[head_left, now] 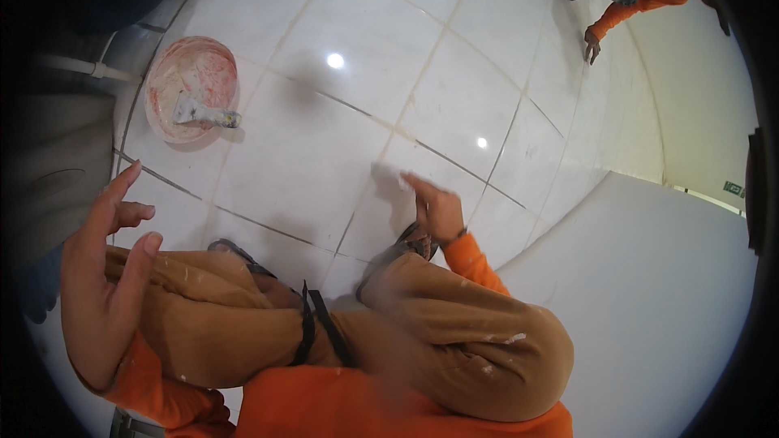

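My left hand (107,276) is raised at the left with nothing in it. Its thumb and fingers are apart. In front of my right knee, my right hand (441,209) hovers over the white tiled floor (284,162), a finger stretched forward with a whitish tip. I see nothing held there. Beyond my left hand stands a pink bowl (152,101) smeared with pale and reddish paste. A putty knife (207,113) rests in it, blade inside and handle over the rim. Some tile joints look beige and filled; others are dark.
My bent legs in brown trousers (471,308) take up the near floor. At the far right, another person in an orange sleeve (641,10) has a hand on the floor by the wall. A white panel (633,276) rises on my right; a grey object (61,170) stands at left.
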Demonstrator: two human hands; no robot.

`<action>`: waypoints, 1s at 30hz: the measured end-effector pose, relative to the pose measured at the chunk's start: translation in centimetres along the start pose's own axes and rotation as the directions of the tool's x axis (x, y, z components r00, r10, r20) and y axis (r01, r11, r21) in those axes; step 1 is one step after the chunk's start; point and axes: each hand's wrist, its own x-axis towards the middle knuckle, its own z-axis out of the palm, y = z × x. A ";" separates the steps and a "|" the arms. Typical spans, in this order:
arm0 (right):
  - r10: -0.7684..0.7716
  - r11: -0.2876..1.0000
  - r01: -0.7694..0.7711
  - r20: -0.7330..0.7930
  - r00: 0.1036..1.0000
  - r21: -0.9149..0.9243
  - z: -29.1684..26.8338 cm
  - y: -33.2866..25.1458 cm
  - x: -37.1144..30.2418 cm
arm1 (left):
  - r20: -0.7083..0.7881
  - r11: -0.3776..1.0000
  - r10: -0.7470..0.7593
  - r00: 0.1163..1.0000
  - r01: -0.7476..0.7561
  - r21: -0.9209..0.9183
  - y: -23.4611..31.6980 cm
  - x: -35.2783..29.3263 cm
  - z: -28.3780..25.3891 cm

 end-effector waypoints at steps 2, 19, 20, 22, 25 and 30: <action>0.046 0.992 -0.045 0.006 0.999 -0.116 -1.0 0.5 3.6 | 0.011 0.999 0.032 0.999 -0.033 0.009 0.0 0.6 0.6; 0.107 0.898 -0.187 0.213 0.971 0.400 4.3 -2.2 -4.4 | 0.039 1.000 0.014 0.999 -0.014 0.001 0.0 -0.1 0.2; 0.318 0.736 -0.333 0.133 0.939 0.589 4.0 -1.8 -3.9 | 0.061 1.000 0.020 0.998 -0.019 -0.009 0.5 -0.1 0.2; 0.580 0.350 -0.399 0.138 0.803 0.847 3.0 -0.9 -2.7 | 0.072 0.999 0.053 0.996 -0.053 -0.002 1.0 -0.4 0.2; 0.696 -0.026 -0.253 0.199 0.690 0.967 0.5 0.9 -2.8 | 0.112 0.981 0.193 0.975 -0.194 0.004 0.5 0.6 0.8; 0.673 -0.296 0.053 0.169 0.721 0.954 2.6 3.4 -2.8 | 0.154 0.958 0.249 0.956 -0.266 0.104 2.0 1.8 2.0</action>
